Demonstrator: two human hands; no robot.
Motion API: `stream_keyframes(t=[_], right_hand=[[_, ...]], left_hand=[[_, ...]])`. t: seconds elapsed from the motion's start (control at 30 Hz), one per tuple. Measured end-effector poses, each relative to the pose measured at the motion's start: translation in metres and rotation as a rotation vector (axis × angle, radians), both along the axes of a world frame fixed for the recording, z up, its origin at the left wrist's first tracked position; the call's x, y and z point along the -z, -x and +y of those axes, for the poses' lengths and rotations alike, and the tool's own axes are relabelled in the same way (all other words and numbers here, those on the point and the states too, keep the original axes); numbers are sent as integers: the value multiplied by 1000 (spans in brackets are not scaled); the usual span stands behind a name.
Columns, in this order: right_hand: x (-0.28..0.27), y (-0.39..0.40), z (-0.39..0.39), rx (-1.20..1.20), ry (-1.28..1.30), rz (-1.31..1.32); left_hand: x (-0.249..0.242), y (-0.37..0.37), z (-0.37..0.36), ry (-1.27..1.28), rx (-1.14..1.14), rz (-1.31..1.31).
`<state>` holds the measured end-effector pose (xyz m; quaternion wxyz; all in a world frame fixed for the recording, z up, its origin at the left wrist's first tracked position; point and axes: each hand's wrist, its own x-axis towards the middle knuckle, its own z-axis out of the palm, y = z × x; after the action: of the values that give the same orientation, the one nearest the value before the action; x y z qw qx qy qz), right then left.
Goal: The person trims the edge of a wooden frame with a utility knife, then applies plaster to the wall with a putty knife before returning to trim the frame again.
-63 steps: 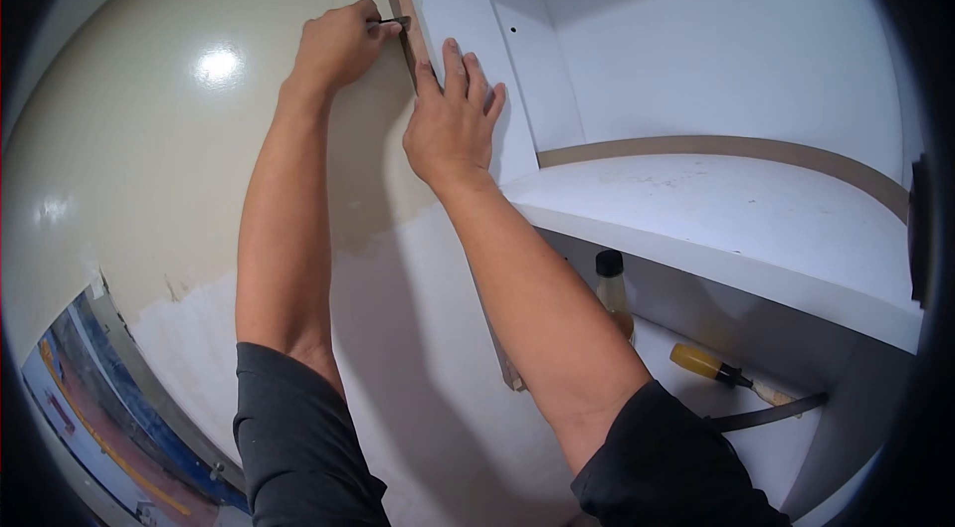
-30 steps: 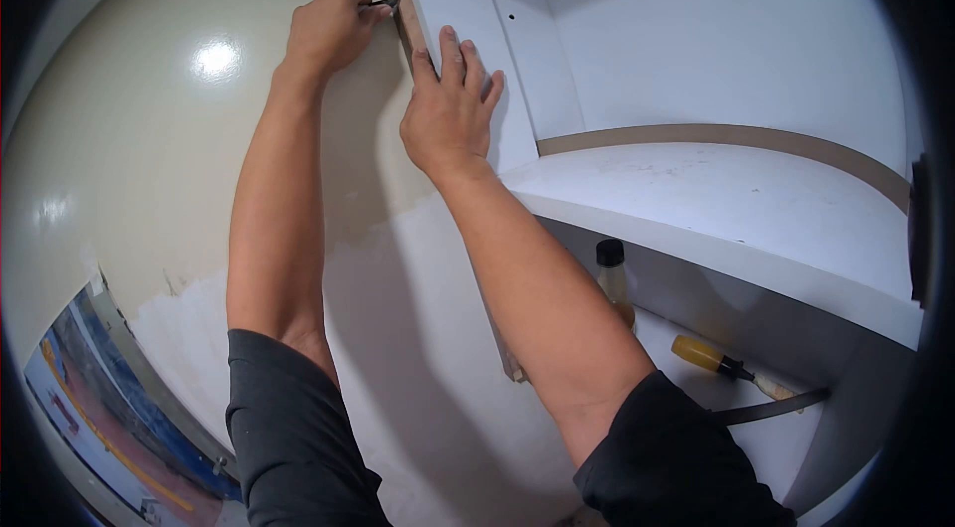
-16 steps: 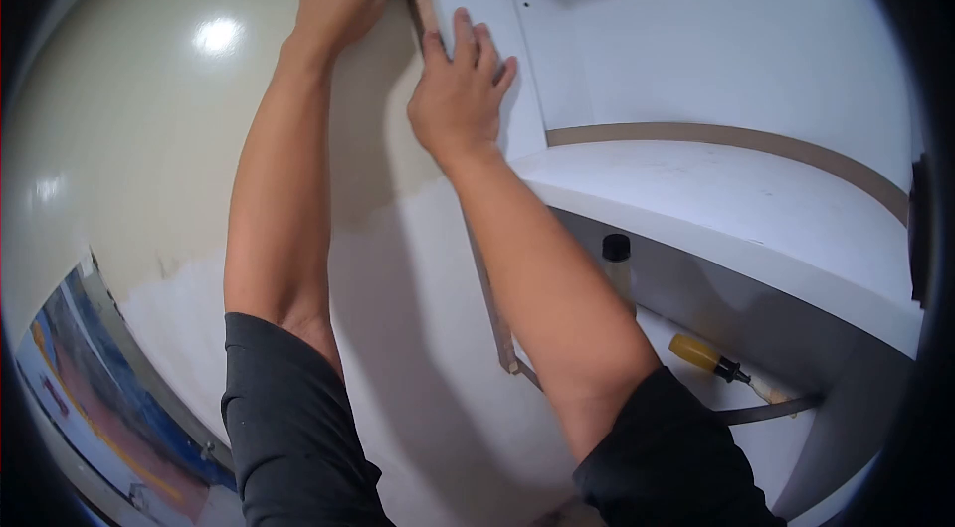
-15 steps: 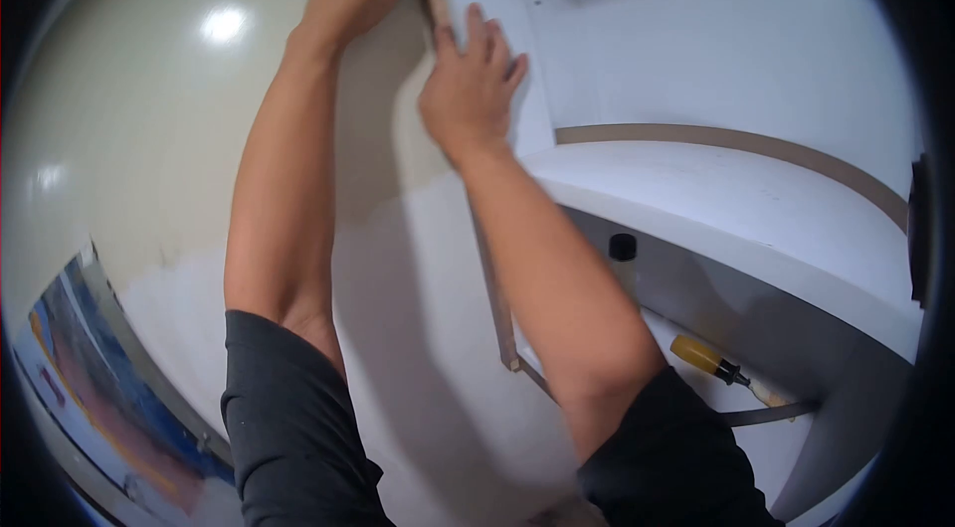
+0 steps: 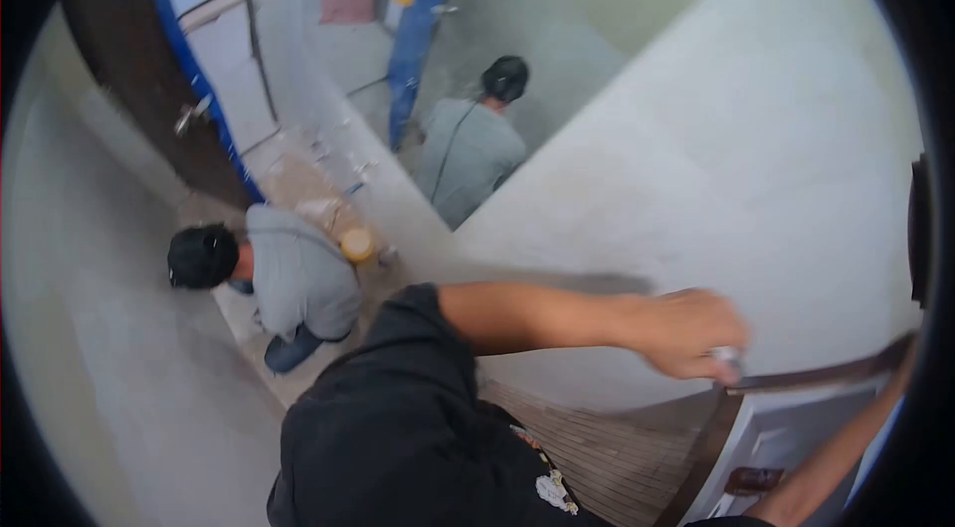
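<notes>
My left hand (image 5: 691,336) is closed around a small greyish object (image 5: 729,362), blurred by motion and mostly covered by the fingers. That hand is beside the top corner of a white cabinet with a brown edge (image 5: 708,457), in front of the pale wall. Of my right arm, only the forearm (image 5: 831,452) shows, reaching up across the cabinet at the lower right; the hand itself is past the edge of the view. Inside the cabinet, a dark brown item (image 5: 754,480) lies near the forearm.
A person in a grey shirt (image 5: 303,273) and black cap crouches on the floor at left, near a yellow container (image 5: 356,245). A mirror (image 5: 587,40) on the wall reflects that person. A dark door (image 5: 159,80) with blue trim stands behind.
The view has swung left, away from the shelf and white panel. My left hand has left the panel's edge; my right hand, earlier spread on the panel, has gone out of view.
</notes>
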<state>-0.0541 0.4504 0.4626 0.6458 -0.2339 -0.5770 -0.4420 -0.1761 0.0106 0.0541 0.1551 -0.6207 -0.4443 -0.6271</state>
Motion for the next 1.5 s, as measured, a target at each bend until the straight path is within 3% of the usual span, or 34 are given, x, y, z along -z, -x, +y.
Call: stream_keyframes(t=[0.03,0.13,0.17,0.2,0.3,0.33,0.43,0.5,0.6,0.7,0.77,0.83,0.87,0.93,1.03,1.1,1.17,1.3,1.37,1.5], right_hand=[[6,2,-31,-20,144,55],[13,-12,-47,18,199,89],[15,-11,-54,-10,243,100],[16,-12,-51,1,225,96],[21,-13,-35,6,192,115],[23,-11,-41,-12,189,119],[79,8,-171,-153,98,-53],[99,9,-207,-204,11,-92],[106,6,-222,-213,-153,-105],[83,7,-193,-129,-414,-37],[68,12,-167,-36,-635,59],[66,17,-146,-28,-701,92],[66,13,-136,-11,-676,108],[85,5,-116,-91,-368,20],[160,-14,-63,-205,146,-26],[201,-15,-3,-202,348,-11],[216,-9,73,-118,317,82],[234,12,184,-17,155,197],[259,18,212,-16,116,198],[257,27,205,-20,-27,251]], left_hand=[[42,-1,-26,148,-17,-64],[171,-25,-94,578,-2,-468],[209,-38,-115,635,-53,-597],[278,-54,-119,516,-152,-612],[395,-95,-170,939,-319,-922],[401,-105,-193,1046,-334,-995],[430,-125,-242,1293,-479,-1161],[430,-130,-274,1401,-534,-1303],[439,-152,-312,1497,-689,-1286],[469,-173,-336,1589,-698,-1281],[458,-186,-343,1599,-741,-1364],[455,-198,-345,1621,-779,-1420],[456,-202,-345,1636,-793,-1434],[469,-207,-339,1628,-827,-1449],[523,-208,-314,1586,-919,-1376],[534,-194,-285,1594,-951,-1250],[507,-181,-252,1568,-845,-1280],[518,-158,-183,1465,-731,-1066],[512,-153,-146,1433,-671,-1135],[501,-143,-121,1420,-596,-1168]])
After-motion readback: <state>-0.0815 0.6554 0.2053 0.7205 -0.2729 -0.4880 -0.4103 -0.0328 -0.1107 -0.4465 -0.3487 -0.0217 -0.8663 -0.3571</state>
